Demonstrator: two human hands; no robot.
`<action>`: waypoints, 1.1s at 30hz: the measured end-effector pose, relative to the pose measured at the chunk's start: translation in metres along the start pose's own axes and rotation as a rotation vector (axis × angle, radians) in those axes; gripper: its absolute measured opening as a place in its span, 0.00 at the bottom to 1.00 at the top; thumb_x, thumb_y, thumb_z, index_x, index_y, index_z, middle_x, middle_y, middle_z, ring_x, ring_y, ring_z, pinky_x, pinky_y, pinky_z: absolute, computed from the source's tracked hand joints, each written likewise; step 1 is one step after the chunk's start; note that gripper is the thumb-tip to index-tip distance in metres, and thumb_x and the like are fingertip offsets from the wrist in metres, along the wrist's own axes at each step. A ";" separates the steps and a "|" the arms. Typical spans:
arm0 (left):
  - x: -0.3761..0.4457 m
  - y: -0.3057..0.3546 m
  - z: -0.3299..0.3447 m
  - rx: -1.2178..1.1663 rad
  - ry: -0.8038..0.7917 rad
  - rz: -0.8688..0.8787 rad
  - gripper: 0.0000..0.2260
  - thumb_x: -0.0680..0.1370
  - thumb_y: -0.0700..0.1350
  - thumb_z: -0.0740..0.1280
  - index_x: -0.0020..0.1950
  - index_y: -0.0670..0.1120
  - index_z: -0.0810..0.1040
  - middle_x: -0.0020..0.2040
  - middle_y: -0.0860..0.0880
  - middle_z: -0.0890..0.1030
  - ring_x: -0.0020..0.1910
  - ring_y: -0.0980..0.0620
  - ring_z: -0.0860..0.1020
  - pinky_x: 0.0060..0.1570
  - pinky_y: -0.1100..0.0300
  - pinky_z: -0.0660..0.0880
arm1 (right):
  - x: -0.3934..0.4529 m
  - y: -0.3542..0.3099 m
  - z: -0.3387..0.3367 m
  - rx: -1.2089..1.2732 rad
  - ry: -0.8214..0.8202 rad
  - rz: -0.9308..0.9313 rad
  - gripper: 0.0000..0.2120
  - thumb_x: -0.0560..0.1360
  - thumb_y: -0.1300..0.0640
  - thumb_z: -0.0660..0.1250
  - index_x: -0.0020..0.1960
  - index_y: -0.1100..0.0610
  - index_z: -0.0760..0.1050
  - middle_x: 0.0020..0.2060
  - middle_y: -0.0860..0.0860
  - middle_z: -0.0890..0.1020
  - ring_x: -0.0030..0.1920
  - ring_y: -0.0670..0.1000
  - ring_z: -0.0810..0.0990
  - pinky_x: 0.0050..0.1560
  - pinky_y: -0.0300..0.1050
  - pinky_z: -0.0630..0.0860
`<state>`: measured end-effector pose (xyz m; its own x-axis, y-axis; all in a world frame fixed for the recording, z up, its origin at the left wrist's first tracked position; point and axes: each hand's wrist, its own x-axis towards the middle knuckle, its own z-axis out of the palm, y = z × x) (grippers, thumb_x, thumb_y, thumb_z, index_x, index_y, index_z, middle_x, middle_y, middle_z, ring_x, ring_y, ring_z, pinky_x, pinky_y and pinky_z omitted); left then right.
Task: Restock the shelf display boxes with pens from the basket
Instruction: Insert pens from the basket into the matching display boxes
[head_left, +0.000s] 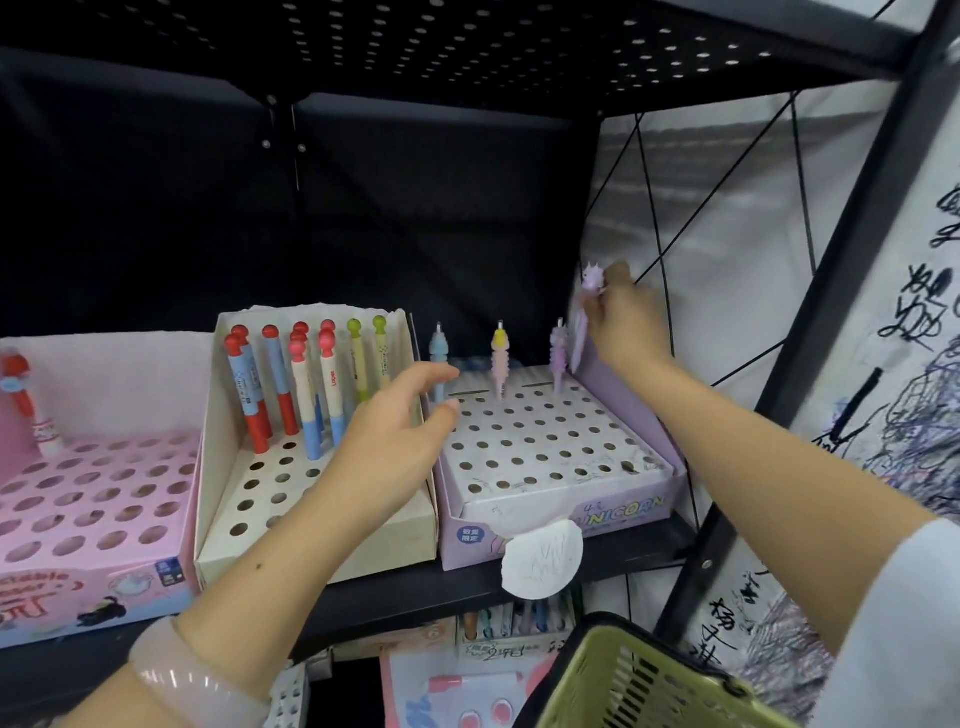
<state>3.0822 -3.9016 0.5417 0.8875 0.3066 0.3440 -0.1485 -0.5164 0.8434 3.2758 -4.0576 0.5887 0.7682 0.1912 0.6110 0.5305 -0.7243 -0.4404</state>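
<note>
Pen (583, 322) in lilac, topped with a small unicorn figure, sits pinched in my right hand (623, 322) above the back right corner of the purple unicorn box (566, 512); fingers and thumb are curled tight round its upper part, tip pointing down. I judge the step in hand to be seating this pen in the back row, just beside the lilac pen (557, 358) already standing there. A yellow pen (500, 364) and a blue pen (439, 358) stand further left in the same row, and every hole nearer me is bare.

My left hand (395, 441) hangs open over the edge between the purple box and the cream box (317, 540), fingers loosely spread and holding nothing; whether it touches the cardboard I cannot tell.

The next move, as I read it, calls for lining the tip over a free hole by the side wall and pressing straight down.

The green basket (623, 675) waits low at my right, its contents hidden. A pink box (93, 519) sits far left.
</note>
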 end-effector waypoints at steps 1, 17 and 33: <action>0.000 -0.001 0.000 0.004 -0.001 0.003 0.11 0.79 0.49 0.60 0.55 0.67 0.68 0.54 0.67 0.71 0.37 0.72 0.71 0.35 0.68 0.73 | 0.000 0.003 0.003 -0.022 -0.017 0.013 0.12 0.80 0.58 0.55 0.57 0.67 0.65 0.47 0.65 0.78 0.46 0.61 0.77 0.36 0.45 0.61; -0.003 -0.006 0.001 -0.028 -0.033 0.019 0.12 0.79 0.46 0.60 0.52 0.66 0.69 0.58 0.64 0.70 0.53 0.71 0.70 0.47 0.73 0.63 | 0.007 0.019 0.036 -0.239 -0.419 0.259 0.12 0.78 0.62 0.60 0.60 0.64 0.72 0.57 0.58 0.78 0.56 0.56 0.77 0.39 0.41 0.67; -0.061 0.013 0.035 -0.192 -0.055 0.081 0.11 0.79 0.39 0.60 0.53 0.55 0.73 0.54 0.57 0.77 0.55 0.62 0.75 0.50 0.73 0.72 | -0.124 -0.007 -0.073 0.472 -0.663 0.044 0.07 0.79 0.58 0.59 0.54 0.54 0.75 0.44 0.51 0.83 0.43 0.48 0.82 0.43 0.37 0.80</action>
<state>3.0417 -3.9546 0.5170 0.8908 0.2238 0.3954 -0.2960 -0.3743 0.8788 3.1507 -4.1246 0.5644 0.7659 0.6286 0.1348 0.4759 -0.4133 -0.7764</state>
